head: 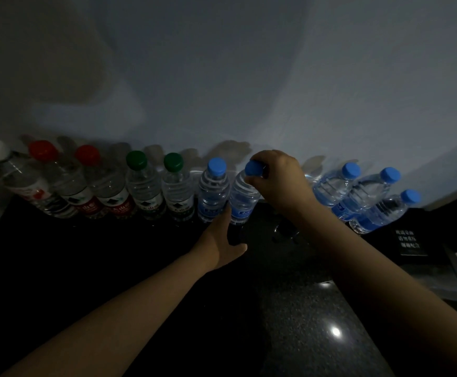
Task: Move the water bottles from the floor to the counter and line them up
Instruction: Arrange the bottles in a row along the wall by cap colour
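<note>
On the surface (303, 308) are counted one white-capped bottle (17, 172), two red-capped bottles (66, 183), two green-capped bottles (143, 183) and five blue-capped bottles (212, 191), ten in all. One black sign (409, 242) is seen.

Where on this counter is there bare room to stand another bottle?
A gap along the wall lies between the bottle the right hand pinches by its cap and the three blue-capped bottles further right. The counter in front of the row is bare. Left of the gap the row stands packed.

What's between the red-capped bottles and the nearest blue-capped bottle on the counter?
The left green-capped bottle and the right green-capped bottle stand there, side by side, in the head view.
</note>
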The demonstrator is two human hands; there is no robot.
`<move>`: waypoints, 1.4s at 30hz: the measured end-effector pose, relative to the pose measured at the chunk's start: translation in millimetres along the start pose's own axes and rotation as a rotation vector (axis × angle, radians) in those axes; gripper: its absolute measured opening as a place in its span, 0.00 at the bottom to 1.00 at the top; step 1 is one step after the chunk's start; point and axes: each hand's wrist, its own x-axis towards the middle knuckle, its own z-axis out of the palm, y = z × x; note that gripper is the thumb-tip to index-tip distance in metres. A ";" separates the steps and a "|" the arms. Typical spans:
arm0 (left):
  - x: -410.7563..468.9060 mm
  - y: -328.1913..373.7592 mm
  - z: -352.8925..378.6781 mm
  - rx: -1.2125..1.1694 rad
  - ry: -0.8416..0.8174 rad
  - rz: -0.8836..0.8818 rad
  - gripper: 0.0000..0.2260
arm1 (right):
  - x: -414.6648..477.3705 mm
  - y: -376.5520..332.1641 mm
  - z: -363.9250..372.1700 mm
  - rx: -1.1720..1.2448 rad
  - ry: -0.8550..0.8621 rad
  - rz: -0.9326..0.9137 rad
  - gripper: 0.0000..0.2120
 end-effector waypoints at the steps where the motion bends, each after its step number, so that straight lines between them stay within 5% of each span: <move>1: -1.3 0.1 -0.2 0.000 0.005 0.009 0.46 | -0.7 0.3 -0.1 0.010 0.004 0.007 0.15; 7: -11.8 -2.1 2.2 -0.038 0.024 0.033 0.46 | -5.4 7.6 -3.1 0.080 -0.010 0.068 0.24; 20: -21.0 20.7 18.3 -0.001 -0.081 0.058 0.44 | -47.7 39.1 -37.9 0.060 0.010 0.165 0.23; 30: -8.8 51.8 42.9 0.039 -0.077 0.175 0.43 | -59.6 94.3 -76.4 -0.052 0.182 0.267 0.24; 42: 13.4 68.5 54.5 0.097 -0.083 0.187 0.43 | -29.2 115.0 -68.7 -0.136 0.102 0.411 0.25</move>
